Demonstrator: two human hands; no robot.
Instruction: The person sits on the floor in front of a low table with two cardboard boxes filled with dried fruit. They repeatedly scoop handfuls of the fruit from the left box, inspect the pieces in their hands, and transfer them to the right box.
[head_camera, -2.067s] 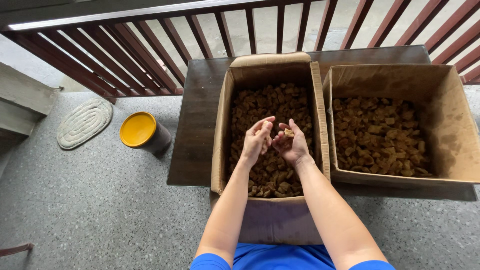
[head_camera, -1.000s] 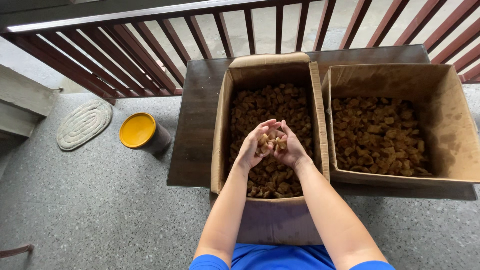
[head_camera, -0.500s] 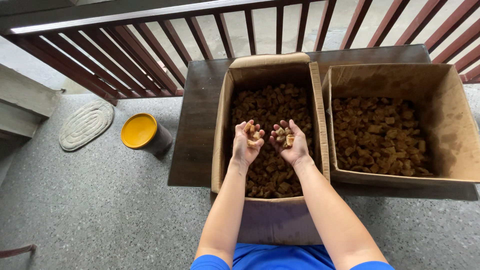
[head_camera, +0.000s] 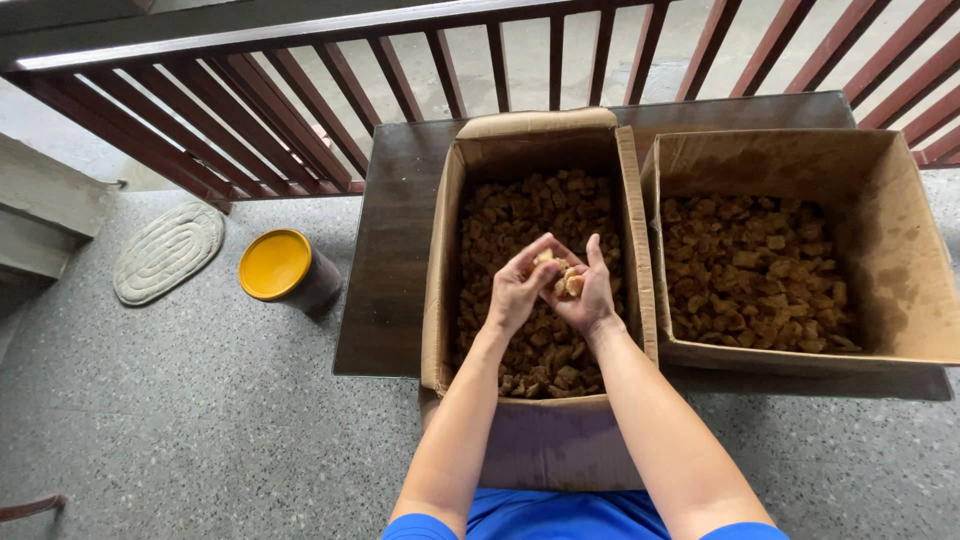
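Note:
My left hand (head_camera: 517, 290) and my right hand (head_camera: 587, 296) are cupped together over the left cardboard box (head_camera: 441, 250), with a handful of light brown chunks (head_camera: 562, 279) held between them. The box is full of the same brown chunks (head_camera: 505, 215). Beside it on the right stands a wider cardboard box (head_camera: 900, 250), partly filled with similar chunks (head_camera: 750, 270). Both boxes rest on a dark wooden table (head_camera: 385, 260).
A jar with a yellow lid (head_camera: 280, 268) stands on the speckled floor left of the table. Further left lies an oval mat (head_camera: 167, 252) near a concrete step (head_camera: 45, 215). A reddish-brown railing (head_camera: 300, 100) runs behind the table.
My hands were apart half a second ago, each holding chunks; now they have come together again over the left box, cupping the chunks between them.

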